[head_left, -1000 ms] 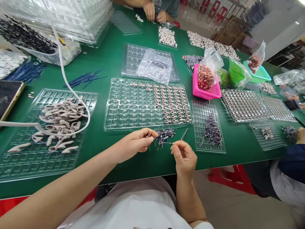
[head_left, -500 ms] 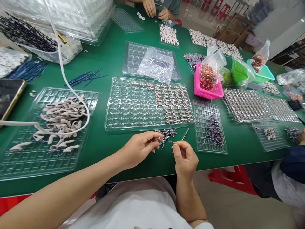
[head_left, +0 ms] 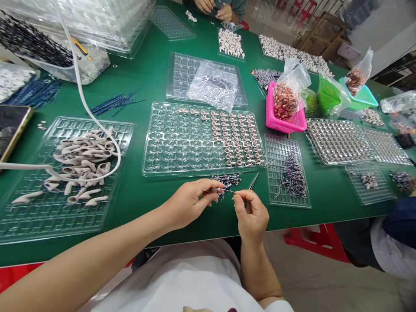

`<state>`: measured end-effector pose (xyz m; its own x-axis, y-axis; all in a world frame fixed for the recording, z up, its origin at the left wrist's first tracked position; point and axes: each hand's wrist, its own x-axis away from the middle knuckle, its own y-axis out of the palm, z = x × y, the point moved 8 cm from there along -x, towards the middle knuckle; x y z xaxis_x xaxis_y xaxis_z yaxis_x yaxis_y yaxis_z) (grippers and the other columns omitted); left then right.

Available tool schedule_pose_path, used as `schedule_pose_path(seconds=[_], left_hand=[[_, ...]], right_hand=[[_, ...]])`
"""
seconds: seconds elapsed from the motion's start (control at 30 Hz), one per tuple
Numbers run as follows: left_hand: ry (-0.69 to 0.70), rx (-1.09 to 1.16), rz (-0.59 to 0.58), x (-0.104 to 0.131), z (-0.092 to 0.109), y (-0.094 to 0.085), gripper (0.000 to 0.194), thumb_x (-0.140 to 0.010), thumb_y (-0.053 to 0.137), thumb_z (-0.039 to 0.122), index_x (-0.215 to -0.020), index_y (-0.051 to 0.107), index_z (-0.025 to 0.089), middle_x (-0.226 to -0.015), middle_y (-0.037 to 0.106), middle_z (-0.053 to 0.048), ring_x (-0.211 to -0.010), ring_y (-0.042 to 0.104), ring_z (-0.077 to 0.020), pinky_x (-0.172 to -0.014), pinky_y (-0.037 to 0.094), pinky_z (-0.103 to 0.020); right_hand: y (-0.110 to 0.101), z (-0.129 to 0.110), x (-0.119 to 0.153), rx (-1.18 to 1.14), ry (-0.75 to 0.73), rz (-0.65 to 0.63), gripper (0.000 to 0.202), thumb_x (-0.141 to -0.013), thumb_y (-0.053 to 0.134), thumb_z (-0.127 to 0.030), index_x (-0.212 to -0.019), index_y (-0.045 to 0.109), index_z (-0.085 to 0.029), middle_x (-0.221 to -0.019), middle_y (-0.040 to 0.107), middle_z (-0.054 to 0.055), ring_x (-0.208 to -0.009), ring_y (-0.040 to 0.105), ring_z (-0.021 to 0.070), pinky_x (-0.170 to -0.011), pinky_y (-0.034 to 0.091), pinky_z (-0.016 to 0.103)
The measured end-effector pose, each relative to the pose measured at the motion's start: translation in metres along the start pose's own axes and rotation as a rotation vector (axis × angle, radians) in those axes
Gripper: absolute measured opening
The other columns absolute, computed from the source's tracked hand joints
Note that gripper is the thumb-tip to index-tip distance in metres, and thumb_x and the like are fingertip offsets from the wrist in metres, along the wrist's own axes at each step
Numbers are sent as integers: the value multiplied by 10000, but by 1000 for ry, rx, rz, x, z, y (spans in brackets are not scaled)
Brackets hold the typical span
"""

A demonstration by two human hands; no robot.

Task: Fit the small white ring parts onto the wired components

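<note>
My left hand (head_left: 195, 201) is closed in a pinch on a small white plastic shell (head_left: 219, 189), mostly covered by the fingers. Just to its right, my right hand (head_left: 251, 212) pinches a thin dark wire (head_left: 231, 191) that runs toward the shell. Behind the fingertips lies a small pile of wired parts (head_left: 227, 178). Tweezers (head_left: 254, 181) rest on the table beside my right hand. Beyond, a clear blister tray (head_left: 175, 143) carries rows of small white-and-brown shells (head_left: 238, 138) in its right part.
To the left, a clear tray (head_left: 19, 223) bears heaped curved beige shells (head_left: 86, 151), with a white cable (head_left: 81, 86) arching over it. At right are a tray of wired parts (head_left: 292, 175) and a pink basket (head_left: 286, 125). A co-worker's hands (head_left: 214, 8) show across the table.
The view has shifted slightly. My right hand has moved a little to the left, closer to my left fingertips. Both hands keep their pinch.
</note>
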<state>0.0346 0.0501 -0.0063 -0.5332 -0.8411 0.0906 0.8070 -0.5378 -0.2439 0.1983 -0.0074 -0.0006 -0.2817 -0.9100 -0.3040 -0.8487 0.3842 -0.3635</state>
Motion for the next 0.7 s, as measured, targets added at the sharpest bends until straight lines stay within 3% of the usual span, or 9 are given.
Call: schedule_pose_path(seconds=[0.13, 0.3, 0.7], left_hand=[[-17, -18, 2, 0, 1, 0, 273, -906, 550, 228, -1164, 630, 188, -1012, 733, -30, -781, 695, -131, -718, 578, -245], [2, -110, 24, 0, 6, -3, 139, -879, 609, 237, -1003, 655, 196, -873, 736, 9, -768, 694, -137, -707, 544, -234], [155, -235, 98, 0, 12, -9, 187, -898, 608, 255, -1047, 711, 205, -975, 763, -21, -838, 708, -158, -748, 551, -247]], right_hand=[[2, -8, 0, 58, -75, -9, 61, -883, 614, -172, -895, 653, -218, -805, 665, 0, -718, 621, 126, -619, 499, 240], [5, -18, -1, 143, -169, -22, 70, -874, 619, -158, -890, 649, -219, -818, 682, 8, -697, 628, 129, -628, 513, 254], [8, -20, -3, 136, -167, -61, 81, -870, 608, -143, -873, 644, -215, -784, 674, -3, -704, 631, 128, -652, 508, 260]])
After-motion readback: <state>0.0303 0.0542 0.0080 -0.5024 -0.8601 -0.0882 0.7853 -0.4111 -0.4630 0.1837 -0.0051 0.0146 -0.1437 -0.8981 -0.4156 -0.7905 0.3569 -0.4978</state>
